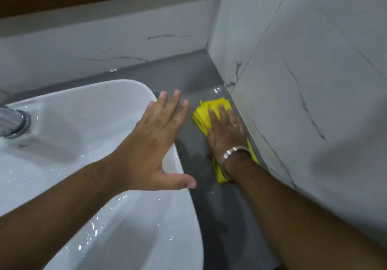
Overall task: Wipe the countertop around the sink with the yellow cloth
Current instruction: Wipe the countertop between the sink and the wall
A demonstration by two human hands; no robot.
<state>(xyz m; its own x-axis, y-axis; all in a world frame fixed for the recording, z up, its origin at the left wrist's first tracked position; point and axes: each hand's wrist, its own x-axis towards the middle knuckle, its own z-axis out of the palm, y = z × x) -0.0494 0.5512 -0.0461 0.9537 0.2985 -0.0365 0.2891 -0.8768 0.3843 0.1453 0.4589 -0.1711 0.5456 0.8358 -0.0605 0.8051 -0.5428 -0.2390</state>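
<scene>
Right hand (227,131) presses yellow cloth (204,112) flat on countertop (188,75).

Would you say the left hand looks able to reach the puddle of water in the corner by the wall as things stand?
Probably yes. The left hand hovers open over the sink rim, and bare grey countertop lies between it and the puddle. The right hand and yellow cloth sit beside that path, not across it.

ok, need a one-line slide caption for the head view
Right hand presses yellow cloth flat on grey countertop beside the wall; left hand hovers over sink rim.
</scene>
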